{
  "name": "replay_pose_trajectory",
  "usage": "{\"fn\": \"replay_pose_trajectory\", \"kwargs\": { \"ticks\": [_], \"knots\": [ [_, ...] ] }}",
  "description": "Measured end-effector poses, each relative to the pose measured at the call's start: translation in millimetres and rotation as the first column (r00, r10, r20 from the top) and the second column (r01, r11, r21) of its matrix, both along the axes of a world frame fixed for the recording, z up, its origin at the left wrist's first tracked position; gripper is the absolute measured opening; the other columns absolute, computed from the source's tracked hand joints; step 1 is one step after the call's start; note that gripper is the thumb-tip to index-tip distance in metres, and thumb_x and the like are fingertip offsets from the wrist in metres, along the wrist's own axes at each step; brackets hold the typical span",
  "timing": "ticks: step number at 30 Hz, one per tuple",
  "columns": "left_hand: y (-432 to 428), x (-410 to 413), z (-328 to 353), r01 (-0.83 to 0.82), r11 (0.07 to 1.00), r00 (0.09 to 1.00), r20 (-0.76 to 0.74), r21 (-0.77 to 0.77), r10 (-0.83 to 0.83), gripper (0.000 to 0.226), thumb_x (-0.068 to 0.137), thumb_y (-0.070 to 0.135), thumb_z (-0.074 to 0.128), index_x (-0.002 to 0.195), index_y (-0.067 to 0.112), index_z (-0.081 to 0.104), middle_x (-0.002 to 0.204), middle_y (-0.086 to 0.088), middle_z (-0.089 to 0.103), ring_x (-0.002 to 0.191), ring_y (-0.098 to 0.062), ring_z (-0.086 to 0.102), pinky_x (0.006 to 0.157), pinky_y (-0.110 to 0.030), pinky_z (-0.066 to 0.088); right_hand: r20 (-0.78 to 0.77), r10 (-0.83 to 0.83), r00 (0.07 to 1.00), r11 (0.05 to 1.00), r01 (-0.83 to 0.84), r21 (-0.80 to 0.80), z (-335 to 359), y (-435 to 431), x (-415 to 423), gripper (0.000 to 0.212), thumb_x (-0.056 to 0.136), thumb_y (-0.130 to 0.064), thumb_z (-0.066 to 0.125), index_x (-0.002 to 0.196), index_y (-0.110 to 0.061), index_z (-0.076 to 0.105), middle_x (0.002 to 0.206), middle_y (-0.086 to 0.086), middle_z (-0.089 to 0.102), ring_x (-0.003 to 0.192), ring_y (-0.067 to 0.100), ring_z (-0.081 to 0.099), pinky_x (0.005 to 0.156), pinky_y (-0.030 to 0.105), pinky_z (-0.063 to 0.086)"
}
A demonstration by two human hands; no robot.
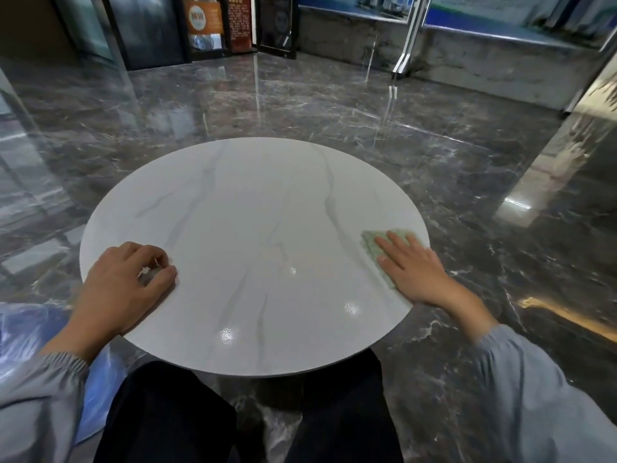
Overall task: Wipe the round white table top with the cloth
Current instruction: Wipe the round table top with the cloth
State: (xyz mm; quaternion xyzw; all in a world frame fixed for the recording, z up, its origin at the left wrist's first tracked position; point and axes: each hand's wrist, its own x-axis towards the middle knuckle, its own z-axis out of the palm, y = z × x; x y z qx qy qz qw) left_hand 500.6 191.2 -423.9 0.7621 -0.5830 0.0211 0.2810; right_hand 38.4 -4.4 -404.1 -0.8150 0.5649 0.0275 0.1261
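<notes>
Mid-wipe, i'd say: right hand (414, 269) flat, fingers straight, pressing the green cloth (371, 245) near the table top (253, 212) right edge; left hand (130, 279) curled round a pale scrap (147, 272); next up, probably sweep leftward.

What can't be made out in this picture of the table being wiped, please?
Head view:
1. The pale scrap in the left hand: curled fingers hide what it is.
2. The cloth: mostly covered by the flat right hand.
3. The base of the table: hidden by its top and the legs.
4. The far signs: too small and blurred to read.
</notes>
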Motion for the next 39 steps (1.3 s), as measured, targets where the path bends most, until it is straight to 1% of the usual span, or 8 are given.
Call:
{"fn": "replay_pose_trajectory", "kwargs": {
  "ticks": [4,13,19,24,27,30,34,39],
  "knots": [
    [-0.2,4.6,-2.8,0.011,1.0,1.0,0.006,0.028,-0.011,0.024,0.084,0.064,0.051,0.091,0.043,0.06,0.09,0.01,0.057,0.088,-0.023,0.053,0.084,-0.045,0.044,-0.005,-0.121,0.993,0.991,0.121,0.055,4.4,-65.0,5.8,0.057,0.107,-0.057,0.016,0.162,-0.047,0.006,0.172,-0.016,-0.006,0.159,0.022,-0.01,0.125,0.055,0.0],
    [-4.1,-4.7,0.1,-0.032,0.999,0.999,-0.013,0.002,0.032,0.027,0.083,0.059,0.051,0.092,0.036,0.063,0.09,0.01,0.057,0.088,-0.02,0.051,0.083,-0.039,0.042,-0.067,-0.152,0.986,0.981,0.159,0.108,23.6,-131.2,56.0,0.06,0.106,-0.058,0.011,0.162,-0.046,-0.003,0.171,-0.014,-0.015,0.158,0.027,-0.017,0.125,0.058,-0.006],
    [-2.9,-2.0,-1.7,-0.023,0.999,1.0,-0.008,-0.039,0.023,0.025,0.091,0.052,0.047,0.095,0.032,0.061,0.087,0.012,0.054,0.083,-0.016,0.048,0.079,-0.036,0.041,-0.05,0.297,0.953,0.953,-0.294,0.072,8.9,-76.1,194.6,0.066,0.093,-0.063,-0.003,0.157,-0.053,-0.013,0.171,-0.014,-0.016,0.158,0.03,-0.018,0.122,0.06,-0.007],
    [-3.9,3.1,-3.9,-0.057,0.994,0.993,-0.106,-0.096,0.047,0.02,0.098,0.041,0.044,0.1,0.028,0.059,0.093,0.01,0.058,0.085,-0.014,0.047,0.08,-0.037,0.038,0.012,0.701,0.713,0.712,-0.7,0.043,6.3,82.4,246.0,0.054,0.108,-0.056,0.012,0.16,-0.051,-0.004,0.171,-0.016,-0.015,0.154,0.018,-0.028,0.122,0.047,-0.02],
    [-4.7,4.7,-4.4,-0.061,0.993,0.993,-0.104,-0.103,0.051,0.02,0.098,0.04,0.045,0.101,0.027,0.06,0.094,0.008,0.059,0.086,-0.014,0.046,0.08,-0.036,0.037,0.083,0.783,0.616,0.617,-0.787,0.024,6.4,123.3,216.2,0.053,0.108,-0.059,0.013,0.159,-0.055,-0.002,0.17,-0.02,-0.016,0.151,0.01,-0.033,0.118,0.038,-0.026],
    [-4.5,3.7,-3.2,-0.062,0.995,0.994,-0.093,-0.081,0.054,0.012,0.101,0.036,0.051,0.099,0.028,0.06,0.092,0.006,0.059,0.086,-0.019,0.05,0.079,-0.04,0.041,0.081,0.743,0.664,0.664,-0.747,0.036,10.5,90.2,199.4,0.052,0.107,-0.063,0.013,0.157,-0.059,0.0,0.169,-0.026,-0.012,0.152,0.005,-0.027,0.121,0.035,-0.018],
    [-3.4,1.4,-3.1,-0.057,0.996,0.997,-0.06,-0.073,0.052,0.01,0.103,0.033,0.053,0.099,0.028,0.06,0.092,0.007,0.058,0.085,-0.018,0.049,0.081,-0.041,0.043,-0.07,0.506,0.86,0.858,-0.51,-0.062,2.7,-11.4,181.0,0.063,0.104,-0.064,0.001,0.163,-0.044,0.004,0.17,-0.017,-0.006,0.159,0.019,-0.007,0.127,0.049,0.006],
    [-1.8,-3.6,-1.1,-0.069,0.991,0.992,-0.109,-0.116,0.057,0.012,0.103,0.033,0.049,0.099,0.027,0.058,0.09,0.008,0.056,0.086,-0.018,0.048,0.081,-0.043,0.045,-0.098,0.238,0.966,0.971,-0.237,0.026,11.8,-54.6,180.5,0.059,0.108,-0.054,0.012,0.163,-0.042,-0.007,0.172,-0.01,-0.016,0.158,0.028,-0.017,0.124,0.056,-0.004]
  ]
}}
